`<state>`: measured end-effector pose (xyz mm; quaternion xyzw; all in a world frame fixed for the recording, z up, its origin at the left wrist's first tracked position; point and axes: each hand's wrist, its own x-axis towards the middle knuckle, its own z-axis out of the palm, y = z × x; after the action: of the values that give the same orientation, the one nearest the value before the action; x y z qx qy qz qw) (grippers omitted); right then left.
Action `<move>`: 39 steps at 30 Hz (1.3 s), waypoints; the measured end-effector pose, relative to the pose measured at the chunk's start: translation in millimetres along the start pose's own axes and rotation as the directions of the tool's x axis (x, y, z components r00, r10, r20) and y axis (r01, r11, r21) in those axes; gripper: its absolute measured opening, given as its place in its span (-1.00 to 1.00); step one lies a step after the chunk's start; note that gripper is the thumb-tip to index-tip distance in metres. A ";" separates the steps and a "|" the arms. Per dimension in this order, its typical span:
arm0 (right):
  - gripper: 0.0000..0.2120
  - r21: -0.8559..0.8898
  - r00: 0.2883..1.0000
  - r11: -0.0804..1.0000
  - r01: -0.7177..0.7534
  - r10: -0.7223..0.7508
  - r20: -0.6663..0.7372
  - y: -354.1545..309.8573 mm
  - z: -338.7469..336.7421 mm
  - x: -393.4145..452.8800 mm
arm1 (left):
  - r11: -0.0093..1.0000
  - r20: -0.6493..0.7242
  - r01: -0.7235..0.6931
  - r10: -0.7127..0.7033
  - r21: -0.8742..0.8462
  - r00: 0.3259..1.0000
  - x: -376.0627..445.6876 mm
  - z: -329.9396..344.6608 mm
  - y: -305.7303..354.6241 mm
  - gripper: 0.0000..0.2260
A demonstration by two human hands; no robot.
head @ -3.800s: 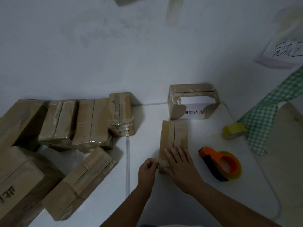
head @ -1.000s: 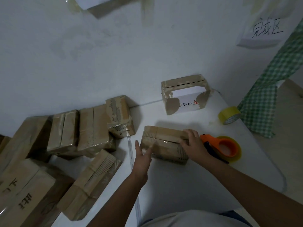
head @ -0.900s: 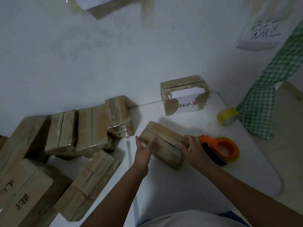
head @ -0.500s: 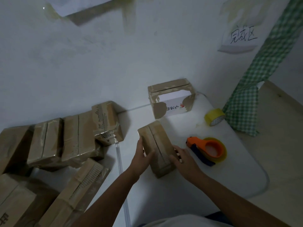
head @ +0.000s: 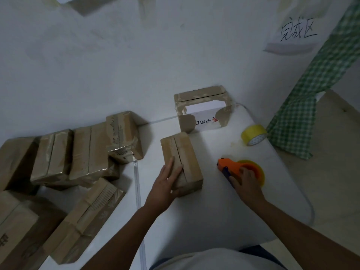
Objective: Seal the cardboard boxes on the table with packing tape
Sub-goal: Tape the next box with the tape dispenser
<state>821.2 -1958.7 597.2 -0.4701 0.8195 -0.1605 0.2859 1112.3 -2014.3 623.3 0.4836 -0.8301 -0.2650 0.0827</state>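
Now the left hand (head: 167, 179) lies flat, fingers straight, across the near end of the cardboard box (head: 181, 164) at table centre, its seam running twelve to six. At three o'clock of it, the right hand (head: 245, 179) curls around the orange tape dispenser (head: 236, 169). Risk, I'd say: that one-handed hold lets the box skid as tape pulls, and the strip wanders off the seam.

Both forearms are bare right down to the wrists, no sleeves showing, no watch or ring visible on the left hand (head: 168, 180) or the right hand (head: 245, 180). Pale grey shirt (head: 214, 259) at the bottom edge, something dark blue beside it.
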 end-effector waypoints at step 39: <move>-0.53 0.078 0.960 0.964 0.253 -0.261 0.106 -74.7 -87.8 -23.3 | 0.172 0.500 0.568 -0.321 -0.805 0.805 51.8 -52.9 78.2 -0.71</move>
<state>826.8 -1977.0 713.2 -0.5718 0.7280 -0.1947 0.3243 1046.9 -2046.6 702.6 0.5339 -0.3446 -0.7527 0.1722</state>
